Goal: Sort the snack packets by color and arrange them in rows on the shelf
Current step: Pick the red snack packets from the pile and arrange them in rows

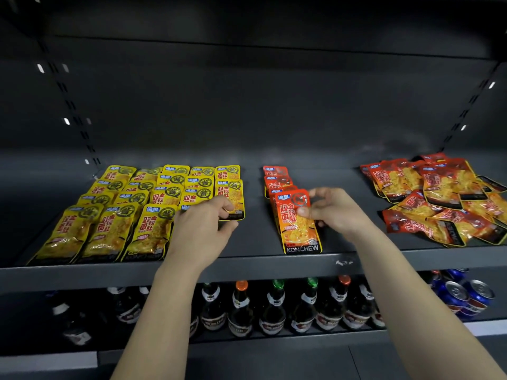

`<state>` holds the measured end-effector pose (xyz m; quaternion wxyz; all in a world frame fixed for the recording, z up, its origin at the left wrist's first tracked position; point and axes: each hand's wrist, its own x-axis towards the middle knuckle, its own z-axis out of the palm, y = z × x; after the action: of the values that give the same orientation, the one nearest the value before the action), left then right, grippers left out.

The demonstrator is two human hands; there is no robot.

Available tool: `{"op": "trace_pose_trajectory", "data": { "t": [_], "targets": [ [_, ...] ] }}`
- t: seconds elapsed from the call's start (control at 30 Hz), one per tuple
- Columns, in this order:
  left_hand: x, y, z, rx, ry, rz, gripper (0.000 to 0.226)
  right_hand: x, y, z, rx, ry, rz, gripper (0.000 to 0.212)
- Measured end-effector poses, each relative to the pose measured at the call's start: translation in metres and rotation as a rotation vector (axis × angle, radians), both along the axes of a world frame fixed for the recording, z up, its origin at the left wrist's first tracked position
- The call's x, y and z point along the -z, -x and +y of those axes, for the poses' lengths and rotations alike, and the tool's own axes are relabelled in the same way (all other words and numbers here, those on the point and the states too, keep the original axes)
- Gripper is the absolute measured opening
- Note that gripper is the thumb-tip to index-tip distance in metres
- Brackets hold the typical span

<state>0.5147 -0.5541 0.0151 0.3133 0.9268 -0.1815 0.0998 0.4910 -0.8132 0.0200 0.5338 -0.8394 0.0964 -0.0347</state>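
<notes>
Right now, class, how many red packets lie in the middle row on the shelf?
4, overlapping: the front packet, pinched by the right hand; the second packet, third packet and back packet behind it. Others may be hidden underneath.

Both bare forearms reach forward side by side (backs of the hands up). The left hand (pixel 201 226) pinches a yellow packet (pixel 231 194) by its lower edge; the right hand (pixel 333 211) pinches a red packet (pixel 296 229) with thumb and fingertips
</notes>
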Motion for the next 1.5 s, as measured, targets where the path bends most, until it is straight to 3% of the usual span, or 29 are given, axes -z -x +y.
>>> {"op": "trace_pose_trajectory", "data": {
  "t": [0.17,0.73,0.97,1.23,1.5],
  "targets": [
    [0.0,0.0,-0.002,-0.01,0.005,-0.007,0.02,0.007,0.003,0.005,0.016,-0.037,-0.041,0.023],
    [0.002,-0.003,-0.006,-0.014,-0.003,-0.002,0.019,0.02,-0.001,0.003,0.049,0.199,-0.064,0.031],
    [0.0,-0.007,-0.007,-0.018,-0.022,-0.009,0.019,0.021,-0.001,0.001,0.107,0.142,-0.073,0.052],
    [-0.005,-0.01,-0.016,0.041,-0.047,-0.03,0.018,0.022,0.005,-0.002,0.176,0.027,-0.177,0.035],
    [-0.006,-0.01,-0.05,0.1,-0.038,-0.061,0.021,0.007,0.023,-0.029,0.236,0.272,-0.28,0.014]
  ]
}}
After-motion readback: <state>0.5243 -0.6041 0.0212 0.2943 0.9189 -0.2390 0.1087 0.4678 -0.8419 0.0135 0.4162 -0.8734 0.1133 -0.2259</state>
